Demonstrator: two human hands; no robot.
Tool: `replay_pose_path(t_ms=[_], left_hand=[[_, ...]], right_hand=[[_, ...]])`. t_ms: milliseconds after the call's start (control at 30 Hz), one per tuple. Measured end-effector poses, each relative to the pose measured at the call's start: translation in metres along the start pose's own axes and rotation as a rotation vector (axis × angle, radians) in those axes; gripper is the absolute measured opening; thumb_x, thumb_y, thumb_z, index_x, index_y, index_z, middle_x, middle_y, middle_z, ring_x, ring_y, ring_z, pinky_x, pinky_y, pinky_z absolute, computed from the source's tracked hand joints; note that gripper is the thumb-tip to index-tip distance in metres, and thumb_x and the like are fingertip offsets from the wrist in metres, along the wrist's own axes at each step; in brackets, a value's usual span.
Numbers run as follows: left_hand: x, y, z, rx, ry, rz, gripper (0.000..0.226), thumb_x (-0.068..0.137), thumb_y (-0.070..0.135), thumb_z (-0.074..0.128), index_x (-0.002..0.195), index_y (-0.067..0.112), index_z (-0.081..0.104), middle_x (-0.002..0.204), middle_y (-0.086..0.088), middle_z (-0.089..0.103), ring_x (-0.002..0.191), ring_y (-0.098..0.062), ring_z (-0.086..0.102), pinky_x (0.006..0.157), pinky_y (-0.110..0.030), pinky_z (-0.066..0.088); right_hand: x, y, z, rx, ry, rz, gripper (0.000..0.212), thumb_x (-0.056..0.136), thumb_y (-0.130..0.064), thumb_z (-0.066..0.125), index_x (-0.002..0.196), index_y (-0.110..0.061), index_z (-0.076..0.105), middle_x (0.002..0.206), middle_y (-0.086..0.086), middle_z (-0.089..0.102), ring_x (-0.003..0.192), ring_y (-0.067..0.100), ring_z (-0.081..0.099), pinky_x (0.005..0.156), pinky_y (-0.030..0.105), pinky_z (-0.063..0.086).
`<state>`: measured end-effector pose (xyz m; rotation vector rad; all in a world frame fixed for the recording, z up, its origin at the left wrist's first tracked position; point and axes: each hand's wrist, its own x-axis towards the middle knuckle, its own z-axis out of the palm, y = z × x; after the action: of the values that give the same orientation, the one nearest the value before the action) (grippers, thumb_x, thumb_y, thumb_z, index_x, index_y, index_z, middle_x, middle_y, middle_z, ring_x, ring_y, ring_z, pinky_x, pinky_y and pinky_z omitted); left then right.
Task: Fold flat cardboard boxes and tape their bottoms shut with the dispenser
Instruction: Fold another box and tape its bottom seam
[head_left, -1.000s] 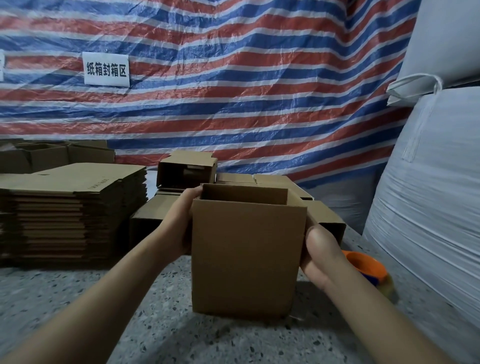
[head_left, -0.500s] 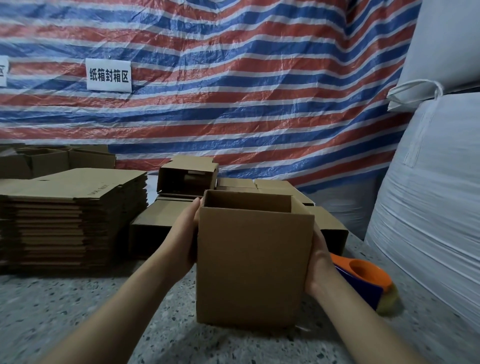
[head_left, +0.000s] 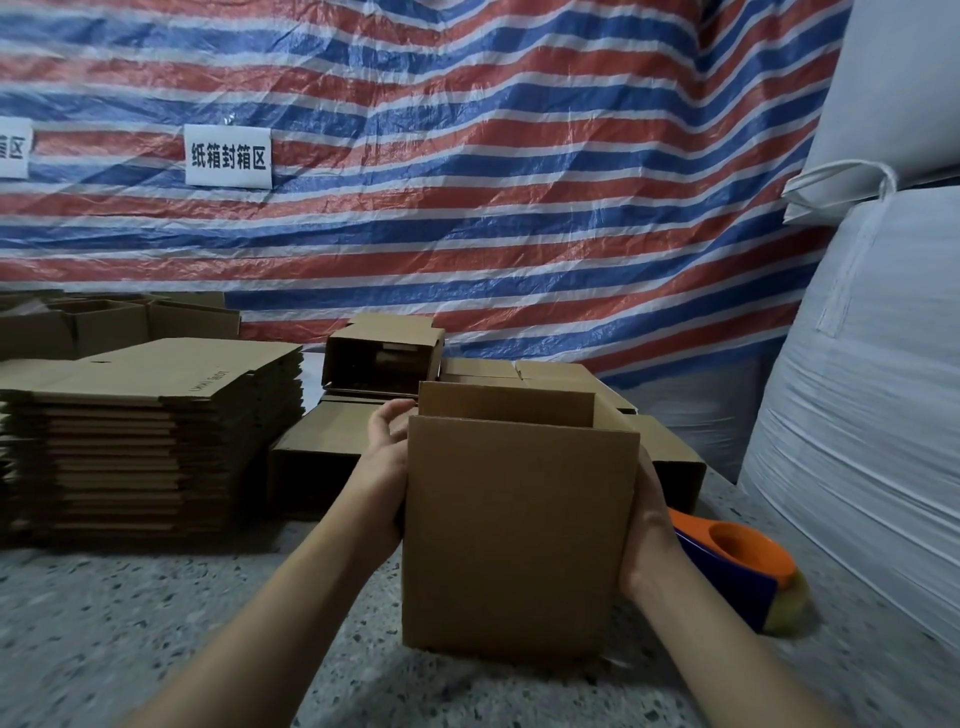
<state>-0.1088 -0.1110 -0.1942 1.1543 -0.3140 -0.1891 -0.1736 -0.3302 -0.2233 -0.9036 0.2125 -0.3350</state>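
Observation:
An upright brown cardboard box (head_left: 519, 535), open at the top, stands on the speckled floor (head_left: 156, 623) in front of me. My left hand (head_left: 384, 467) presses flat against its left wall, fingers reaching toward the back corner. My right hand (head_left: 647, 525) lies against its right wall, fingers hidden behind the box. An orange and blue tape dispenser (head_left: 737, 566) lies on the floor just right of the box. A tall stack of flat cardboard boxes (head_left: 156, 441) sits at the left.
Several folded boxes (head_left: 384, 358) are piled behind the held box. Large white sacks (head_left: 862, 415) fill the right side. A red, white and blue striped tarp (head_left: 467, 182) with a white sign (head_left: 228, 156) hangs behind.
The box has been set a little further right and forward, with both hands flatter on its sides. More of the tape dispenser now shows.

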Motion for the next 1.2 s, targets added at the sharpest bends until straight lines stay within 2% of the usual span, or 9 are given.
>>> replay_pose_path(t_ms=[133, 267, 400, 533, 667, 833, 967, 1100, 1200], left_hand=[[-0.005, -0.001, -0.007, 0.104, -0.172, 0.027, 0.024, 0.094, 0.014, 0.057, 0.089, 0.029, 0.076, 0.075, -0.006, 0.072, 0.056, -0.015, 0.066, 0.046, -0.026, 0.051], [-0.007, 0.004, -0.013, 0.157, -0.255, 0.003, 0.018, 0.078, 0.029, 0.064, 0.090, 0.027, 0.077, 0.075, -0.005, 0.070, 0.059, -0.015, 0.064, 0.050, -0.027, 0.051], [-0.003, 0.002, -0.014, 0.162, -0.279, -0.008, 0.018, 0.090, 0.021, 0.059, 0.089, 0.025, 0.077, 0.074, -0.005, 0.069, 0.059, -0.015, 0.064, 0.050, -0.025, 0.052], [-0.003, 0.000, -0.013, 0.192, -0.274, -0.008, 0.024, 0.097, 0.024, 0.054, 0.087, 0.025, 0.076, 0.076, -0.006, 0.070, 0.061, -0.016, 0.066, 0.053, -0.026, 0.053], [-0.006, 0.002, -0.008, 0.302, -0.203, -0.029, 0.053, 0.092, 0.063, 0.041, 0.076, 0.029, 0.079, 0.078, -0.005, 0.074, 0.066, -0.016, 0.071, 0.060, -0.027, 0.054], [-0.007, 0.009, -0.023, 0.356, -0.429, -0.054, 0.096, 0.061, 0.097, 0.030, 0.125, 0.032, 0.059, 0.118, -0.002, 0.071, 0.109, -0.020, 0.068, 0.083, -0.032, 0.057], [-0.007, 0.009, -0.026, 0.340, -0.413, -0.074, 0.084, 0.070, 0.086, 0.036, 0.126, 0.027, 0.054, 0.109, 0.002, 0.074, 0.102, -0.017, 0.071, 0.072, -0.026, 0.059], [-0.003, 0.006, -0.018, 0.365, -0.269, -0.037, 0.069, 0.059, 0.085, 0.050, 0.102, 0.033, 0.068, 0.090, 0.004, 0.077, 0.083, -0.016, 0.074, 0.057, -0.025, 0.057], [-0.001, 0.002, -0.015, 0.352, -0.215, 0.028, 0.051, 0.058, 0.080, 0.057, 0.086, 0.041, 0.075, 0.079, 0.003, 0.075, 0.070, -0.016, 0.073, 0.054, -0.025, 0.055]], right_hand=[[-0.002, 0.000, -0.002, -0.024, -0.046, -0.022, 0.068, 0.095, -0.071, 0.040, 0.076, -0.022, 0.083, 0.081, 0.008, 0.078, 0.069, 0.024, 0.075, 0.057, 0.035, 0.059], [-0.003, -0.003, -0.004, -0.059, -0.069, -0.059, 0.066, 0.090, -0.076, 0.044, 0.097, -0.022, 0.082, 0.097, 0.011, 0.078, 0.086, 0.029, 0.076, 0.068, 0.042, 0.060], [-0.004, -0.006, 0.000, -0.100, -0.095, -0.041, 0.053, 0.092, -0.061, 0.050, 0.076, -0.023, 0.083, 0.081, 0.008, 0.078, 0.067, 0.024, 0.075, 0.053, 0.035, 0.058], [-0.003, -0.011, 0.000, -0.205, -0.102, -0.061, 0.045, 0.092, -0.055, 0.053, 0.075, -0.024, 0.082, 0.081, 0.006, 0.077, 0.069, 0.021, 0.075, 0.056, 0.034, 0.058], [-0.001, -0.016, -0.002, -0.240, -0.132, -0.047, 0.040, 0.087, -0.050, 0.058, 0.067, -0.023, 0.081, 0.073, 0.004, 0.075, 0.062, 0.018, 0.073, 0.052, 0.030, 0.057], [0.003, -0.025, 0.004, -0.358, -0.122, -0.004, 0.051, 0.098, -0.036, 0.052, 0.054, -0.022, 0.073, 0.064, 0.002, 0.070, 0.054, 0.015, 0.068, 0.050, 0.025, 0.055], [0.000, -0.025, 0.004, -0.393, -0.157, -0.012, 0.056, 0.102, -0.034, 0.046, 0.054, -0.022, 0.072, 0.061, 0.001, 0.069, 0.052, 0.013, 0.067, 0.049, 0.024, 0.054], [-0.007, -0.019, 0.002, -0.396, -0.111, -0.115, 0.028, 0.100, -0.038, 0.050, 0.097, -0.017, 0.068, 0.073, 0.005, 0.075, 0.062, 0.018, 0.073, 0.050, 0.030, 0.056], [-0.010, -0.013, -0.005, -0.384, -0.204, -0.197, 0.069, 0.086, -0.080, 0.046, 0.124, -0.026, 0.066, 0.112, 0.010, 0.075, 0.102, 0.027, 0.074, 0.076, 0.041, 0.059]])
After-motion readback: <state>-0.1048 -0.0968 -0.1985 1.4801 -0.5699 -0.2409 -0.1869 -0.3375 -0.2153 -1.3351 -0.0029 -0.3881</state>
